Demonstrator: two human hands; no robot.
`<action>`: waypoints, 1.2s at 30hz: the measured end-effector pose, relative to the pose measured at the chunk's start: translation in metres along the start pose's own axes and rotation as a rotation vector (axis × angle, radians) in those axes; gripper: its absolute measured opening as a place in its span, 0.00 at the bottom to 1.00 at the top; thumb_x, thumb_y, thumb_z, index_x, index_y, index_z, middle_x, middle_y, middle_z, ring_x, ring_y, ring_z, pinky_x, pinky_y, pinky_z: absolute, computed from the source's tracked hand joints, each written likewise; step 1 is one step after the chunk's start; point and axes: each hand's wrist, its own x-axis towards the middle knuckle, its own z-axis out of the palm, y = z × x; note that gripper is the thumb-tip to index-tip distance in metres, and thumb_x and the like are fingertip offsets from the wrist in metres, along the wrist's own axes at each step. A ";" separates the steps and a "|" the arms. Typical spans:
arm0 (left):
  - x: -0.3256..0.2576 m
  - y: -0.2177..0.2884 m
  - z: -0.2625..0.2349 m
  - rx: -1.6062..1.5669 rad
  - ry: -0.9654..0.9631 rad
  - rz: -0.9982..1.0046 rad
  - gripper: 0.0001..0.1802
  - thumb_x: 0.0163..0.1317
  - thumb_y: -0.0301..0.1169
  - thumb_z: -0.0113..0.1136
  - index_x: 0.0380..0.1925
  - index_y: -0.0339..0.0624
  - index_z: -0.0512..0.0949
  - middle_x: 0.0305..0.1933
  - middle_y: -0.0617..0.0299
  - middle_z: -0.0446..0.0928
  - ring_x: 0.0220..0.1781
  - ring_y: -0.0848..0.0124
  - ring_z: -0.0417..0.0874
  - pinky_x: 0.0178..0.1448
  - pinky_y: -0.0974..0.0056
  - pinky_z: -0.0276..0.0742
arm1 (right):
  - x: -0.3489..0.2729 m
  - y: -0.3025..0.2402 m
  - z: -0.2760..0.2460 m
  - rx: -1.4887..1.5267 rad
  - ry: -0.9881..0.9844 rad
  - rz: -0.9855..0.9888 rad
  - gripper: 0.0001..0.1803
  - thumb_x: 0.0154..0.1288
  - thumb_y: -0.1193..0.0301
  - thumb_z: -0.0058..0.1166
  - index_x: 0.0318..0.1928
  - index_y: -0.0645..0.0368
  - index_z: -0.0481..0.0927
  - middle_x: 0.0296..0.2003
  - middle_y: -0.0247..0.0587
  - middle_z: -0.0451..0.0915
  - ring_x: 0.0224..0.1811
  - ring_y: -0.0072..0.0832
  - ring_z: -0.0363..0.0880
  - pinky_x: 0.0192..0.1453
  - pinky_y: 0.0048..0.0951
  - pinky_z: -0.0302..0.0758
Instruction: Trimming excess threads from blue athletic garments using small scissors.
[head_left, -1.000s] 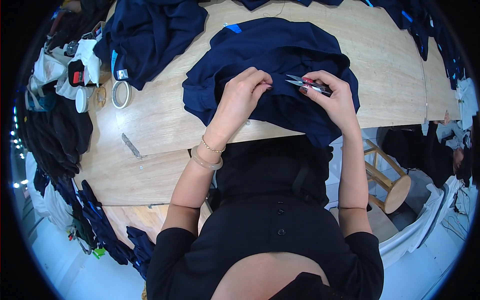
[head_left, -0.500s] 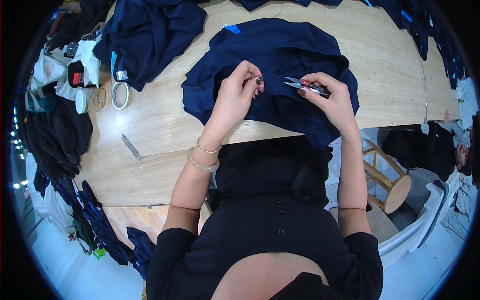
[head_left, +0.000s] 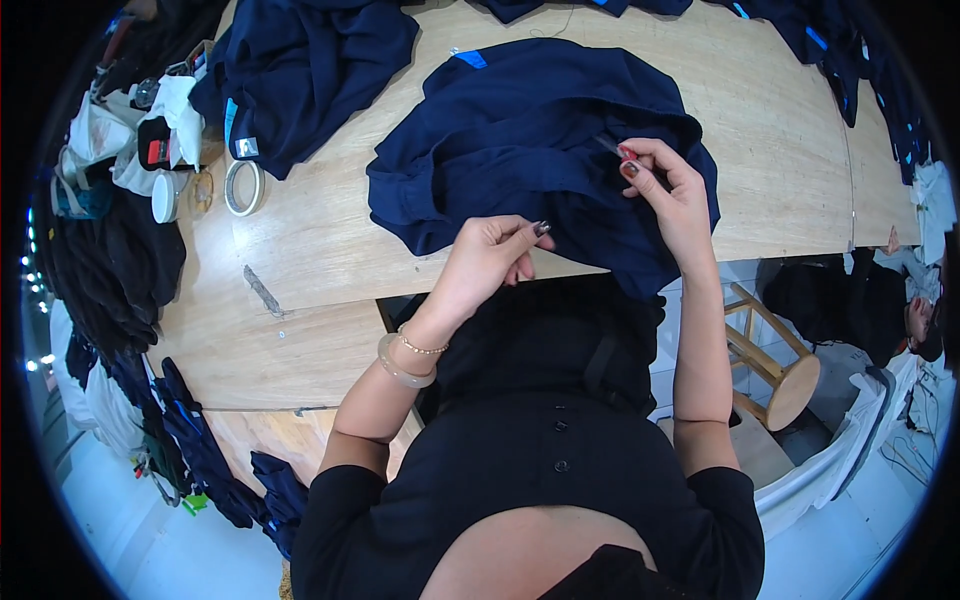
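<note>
A dark navy garment [head_left: 540, 110] lies bunched on the wooden table, a bright blue tab at its far left edge. My right hand [head_left: 672, 195] is over the garment's right part, closed around small thread snips [head_left: 608, 146]. Their blades point to the far left and show only faintly against the cloth. My left hand [head_left: 490, 258] is above the garment's near edge by the table's front, thumb and fingertips pinched together. Whatever the pinch holds, if anything, is too small to make out.
Another navy garment [head_left: 310, 80] is heaped at the far left. A roll of tape [head_left: 243, 188] and a white round lid [head_left: 165, 198] lie beside it, near white bags. A dark grey strip [head_left: 262, 290] rests on the table [head_left: 330, 250]. A wooden stool [head_left: 790, 390] stands at the right.
My left hand has drawn back from the garment's middle toward me and slightly right. The snips have turned in my right hand, their blades now pointing more away from me.
</note>
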 end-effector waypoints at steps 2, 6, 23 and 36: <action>-0.001 -0.008 0.010 -0.275 -0.024 -0.015 0.12 0.69 0.33 0.54 0.38 0.37 0.82 0.21 0.68 0.76 0.20 0.86 0.70 0.25 0.79 0.64 | 0.000 0.000 0.000 0.092 0.019 -0.018 0.11 0.69 0.70 0.54 0.47 0.62 0.79 0.29 0.29 0.76 0.32 0.14 0.73 0.40 0.16 0.71; -0.005 -0.014 0.025 -0.608 -0.099 -0.119 0.16 0.71 0.36 0.52 0.36 0.34 0.82 0.22 0.67 0.77 0.19 0.85 0.69 0.25 0.79 0.63 | -0.003 -0.008 -0.005 0.221 0.027 -0.069 0.14 0.75 0.66 0.45 0.50 0.64 0.76 0.33 0.30 0.76 0.32 0.14 0.70 0.41 0.16 0.72; -0.004 -0.003 -0.072 0.852 0.813 0.179 0.15 0.56 0.31 0.64 0.38 0.29 0.81 0.31 0.47 0.81 0.33 0.54 0.84 0.38 0.58 0.80 | 0.035 -0.004 -0.041 -0.869 0.493 -0.137 0.11 0.60 0.68 0.60 0.39 0.61 0.83 0.32 0.49 0.81 0.32 0.33 0.81 0.37 0.32 0.74; -0.040 -0.001 -0.151 -0.743 0.524 0.254 0.12 0.68 0.28 0.51 0.47 0.32 0.74 0.44 0.52 0.81 0.41 0.67 0.85 0.47 0.65 0.84 | -0.001 -0.041 -0.087 0.293 0.446 0.029 0.06 0.69 0.71 0.51 0.39 0.59 0.78 0.27 0.38 0.79 0.23 0.17 0.69 0.27 0.19 0.64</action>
